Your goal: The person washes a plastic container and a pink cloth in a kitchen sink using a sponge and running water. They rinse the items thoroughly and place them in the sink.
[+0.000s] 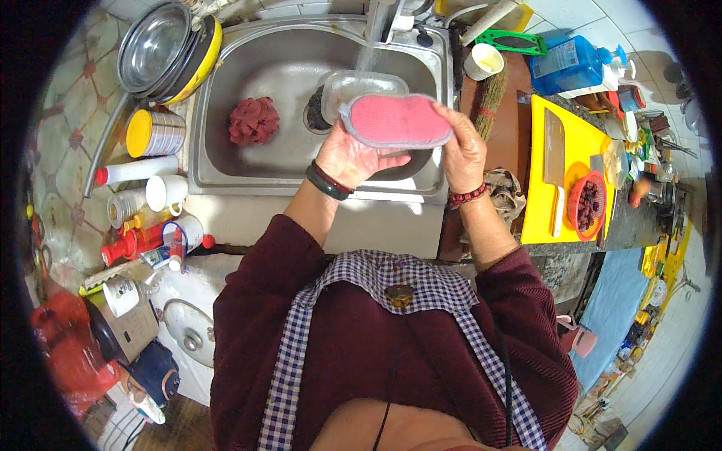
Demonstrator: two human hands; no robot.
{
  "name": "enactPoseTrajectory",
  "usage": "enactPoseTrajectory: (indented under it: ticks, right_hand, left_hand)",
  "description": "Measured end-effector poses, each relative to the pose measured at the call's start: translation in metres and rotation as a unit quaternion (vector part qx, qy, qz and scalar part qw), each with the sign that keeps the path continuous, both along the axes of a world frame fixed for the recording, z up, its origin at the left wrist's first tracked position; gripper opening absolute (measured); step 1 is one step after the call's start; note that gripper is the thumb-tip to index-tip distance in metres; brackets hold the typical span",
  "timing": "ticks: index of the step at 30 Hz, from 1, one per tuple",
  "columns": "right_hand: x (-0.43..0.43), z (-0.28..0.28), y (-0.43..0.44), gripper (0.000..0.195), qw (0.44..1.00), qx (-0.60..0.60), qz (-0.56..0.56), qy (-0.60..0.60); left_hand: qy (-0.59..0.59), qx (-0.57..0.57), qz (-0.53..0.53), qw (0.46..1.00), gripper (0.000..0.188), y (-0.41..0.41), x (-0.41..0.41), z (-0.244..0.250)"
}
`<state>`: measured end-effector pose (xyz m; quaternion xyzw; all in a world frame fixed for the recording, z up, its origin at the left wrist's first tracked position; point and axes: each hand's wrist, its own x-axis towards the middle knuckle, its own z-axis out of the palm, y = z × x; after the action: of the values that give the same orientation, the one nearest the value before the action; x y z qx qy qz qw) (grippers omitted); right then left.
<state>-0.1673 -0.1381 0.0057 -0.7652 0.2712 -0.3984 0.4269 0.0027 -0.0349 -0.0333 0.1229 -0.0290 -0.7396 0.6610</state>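
Note:
A pink scrubbing sponge with a grey edge is held over the sink. My right hand grips its right end, thumb on the pink face. At the left end, my left hand holds it with the palm up and the fingers stretched out below its lower edge. Both hands look wet. Behind the sponge lies a clear plastic container, partly hidden, with water from the faucet falling into it. A dark drain strainer shows beside the container. To the left, a reddish mesh bath puff rests on the sink floor.
Stacked pans, a yellow-lidded can and several mugs crowd the left side. On the right, a yellow cutting board holds a cleaver and a red basket of dark fruit. A straw brush lies nearer the sink.

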Motion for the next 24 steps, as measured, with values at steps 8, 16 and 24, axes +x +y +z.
enactPoseTrajectory:
  ticks: [8,16,24]
  right_hand:
    - [-0.007,-0.007,0.009,0.03,0.99,0.139,0.035,0.012]
    - [0.039,-0.022,-0.008,0.036,0.872,0.488,0.018,-0.028]
    - [0.098,-0.09,-0.069,0.026,0.898,0.433,-0.051,0.058]
  left_hand:
    - [-0.043,0.006,-0.015,0.999,0.067,0.007,0.021,0.031]
    - [-0.219,0.142,0.022,0.965,0.039,-0.019,0.026,0.01]
    - [-0.653,0.294,0.134,0.685,0.042,-0.078,0.056,0.002]
